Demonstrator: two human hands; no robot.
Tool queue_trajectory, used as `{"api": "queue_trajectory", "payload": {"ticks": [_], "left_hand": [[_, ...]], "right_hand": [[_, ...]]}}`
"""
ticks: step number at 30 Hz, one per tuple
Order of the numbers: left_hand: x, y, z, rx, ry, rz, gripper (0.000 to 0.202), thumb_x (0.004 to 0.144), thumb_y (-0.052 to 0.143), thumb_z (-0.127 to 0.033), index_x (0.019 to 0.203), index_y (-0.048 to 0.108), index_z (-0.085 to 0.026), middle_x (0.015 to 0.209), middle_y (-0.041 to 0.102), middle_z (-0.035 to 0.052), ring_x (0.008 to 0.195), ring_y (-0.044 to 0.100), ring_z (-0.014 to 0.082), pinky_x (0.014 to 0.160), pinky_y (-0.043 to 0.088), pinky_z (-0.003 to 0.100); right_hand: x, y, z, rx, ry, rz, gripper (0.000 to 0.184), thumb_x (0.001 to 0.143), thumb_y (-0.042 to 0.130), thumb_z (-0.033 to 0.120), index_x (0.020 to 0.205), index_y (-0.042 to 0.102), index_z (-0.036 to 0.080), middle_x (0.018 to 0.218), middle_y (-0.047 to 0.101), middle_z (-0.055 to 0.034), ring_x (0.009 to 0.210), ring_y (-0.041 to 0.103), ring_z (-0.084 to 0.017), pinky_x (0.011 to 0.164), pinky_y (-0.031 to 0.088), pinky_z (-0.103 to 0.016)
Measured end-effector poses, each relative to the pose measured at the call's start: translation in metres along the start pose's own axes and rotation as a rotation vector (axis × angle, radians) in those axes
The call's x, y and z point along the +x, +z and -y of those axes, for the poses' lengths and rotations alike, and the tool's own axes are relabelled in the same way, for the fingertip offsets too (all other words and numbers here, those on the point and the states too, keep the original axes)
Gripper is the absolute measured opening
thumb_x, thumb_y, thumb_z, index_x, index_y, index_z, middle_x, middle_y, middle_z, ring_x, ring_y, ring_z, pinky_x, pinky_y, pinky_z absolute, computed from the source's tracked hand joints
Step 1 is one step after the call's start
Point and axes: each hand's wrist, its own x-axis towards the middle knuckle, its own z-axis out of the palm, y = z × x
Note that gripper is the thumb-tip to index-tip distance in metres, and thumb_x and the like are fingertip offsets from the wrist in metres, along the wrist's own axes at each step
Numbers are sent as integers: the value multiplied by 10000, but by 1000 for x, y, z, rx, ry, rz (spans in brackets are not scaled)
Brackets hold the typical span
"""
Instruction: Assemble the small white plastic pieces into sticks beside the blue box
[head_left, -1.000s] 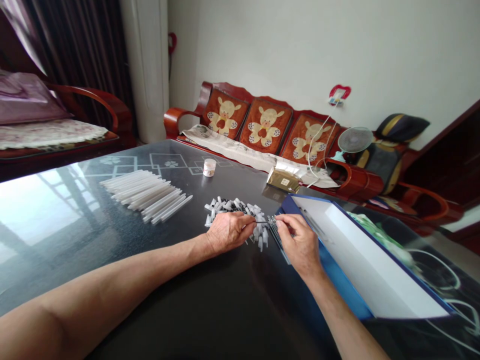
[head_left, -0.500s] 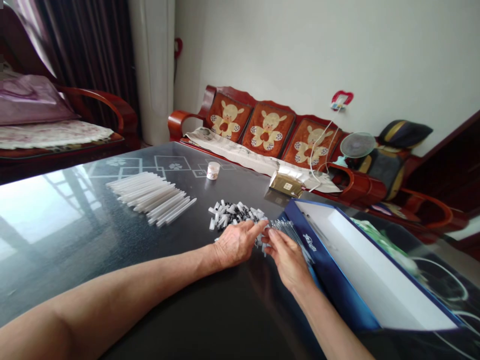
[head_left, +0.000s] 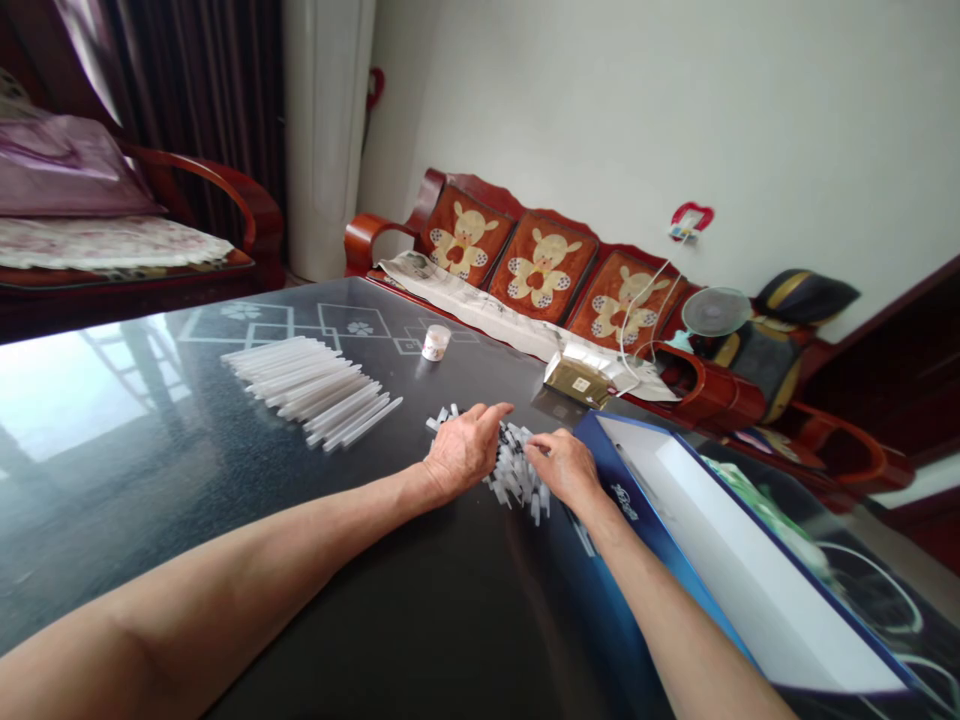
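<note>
A heap of small white and black plastic caps (head_left: 517, 478) lies on the dark glossy table. My left hand (head_left: 466, 452) is over its left side, index finger stretched out to the right; the other fingers are mostly hidden, and no object shows in them. At the heap's right side, my right hand (head_left: 568, 468) has its thumb and fingertips drawn together at the caps. What is between them is too small to make out. Thin grey rods (head_left: 583, 535) lie partly hidden under my right wrist. Further left, white pen-like tubes (head_left: 311, 385) lie side by side in a row.
A long blue box with a white inside (head_left: 739, 540) stands along the right. Behind the heap are a small white tub (head_left: 436, 343) and a gold tissue box (head_left: 579, 378). A green-and-white packet (head_left: 765, 510) and white cable lie beyond the blue box. A wooden sofa (head_left: 525, 260) stands behind.
My hands have moved apart: the left went slightly up and left, the right slightly up and right. More of the cap heap shows between them. The camera view has shifted a little.
</note>
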Motion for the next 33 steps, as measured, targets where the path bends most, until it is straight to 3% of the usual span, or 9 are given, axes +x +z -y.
{"api": "queue_trajectory", "payload": {"ticks": [4, 8, 11, 15, 18, 23, 27, 33], "left_hand": [[1, -2, -2, -1, -7, 24, 392, 880, 373, -158, 1246, 508, -196, 946, 628, 58, 804, 613, 157, 708, 504, 261], [0, 0, -2, -13, 9, 40, 396, 872, 378, -152, 1244, 508, -189, 941, 638, 62, 804, 625, 166, 705, 509, 276], [-1, 3, -1, -62, 33, 32, 390, 882, 378, -162, 1258, 480, -159, 979, 653, 82, 849, 636, 176, 740, 511, 291], [-2, 5, -2, -110, 40, 59, 301, 902, 389, -206, 1165, 517, -135, 972, 670, 94, 852, 645, 180, 759, 508, 297], [-3, 3, -4, -92, 59, 82, 276, 915, 388, -229, 1129, 543, -148, 935, 666, 80, 835, 641, 169, 740, 498, 274], [-4, 3, -6, 57, 76, 80, 304, 941, 371, -297, 1155, 578, -236, 837, 635, 43, 793, 609, 163, 688, 469, 257], [-5, 6, -5, 80, 87, 57, 294, 937, 387, -297, 1129, 585, -194, 902, 651, 58, 843, 593, 176, 756, 464, 288], [-6, 5, -6, 99, 95, 95, 275, 944, 372, -308, 1042, 605, -200, 885, 643, 42, 827, 575, 175, 735, 449, 285]], "right_hand": [[1, 5, 1, -23, -17, 8, 149, 739, 599, 304, 754, 747, 294, 702, 653, -16, 640, 603, -148, 590, 412, -237], [5, -2, 1, 132, 24, 23, 138, 710, 596, 295, 703, 724, 246, 709, 658, -19, 647, 613, -157, 639, 436, -261], [6, -12, 7, 483, 202, 29, 154, 686, 614, 337, 721, 682, 203, 698, 682, -29, 676, 646, -186, 668, 469, -293], [-1, -22, 23, 1203, 544, 39, 257, 613, 684, 346, 795, 598, 186, 766, 713, -55, 724, 684, -207, 657, 519, -316], [-8, -19, 33, 1448, 625, 26, 308, 568, 715, 307, 821, 593, 180, 759, 703, -46, 689, 673, -179, 644, 528, -303], [-17, -9, 37, 1404, 527, -5, 282, 628, 677, 341, 857, 646, 179, 725, 651, -10, 643, 607, -134, 577, 492, -253], [-21, -7, 38, 1400, 445, 20, 294, 643, 692, 348, 884, 654, 184, 766, 642, 0, 665, 586, -121, 607, 480, -246], [-22, -1, 35, 1385, 367, 17, 267, 658, 717, 352, 856, 650, 184, 744, 638, 14, 666, 586, -114, 656, 476, -253]]}}
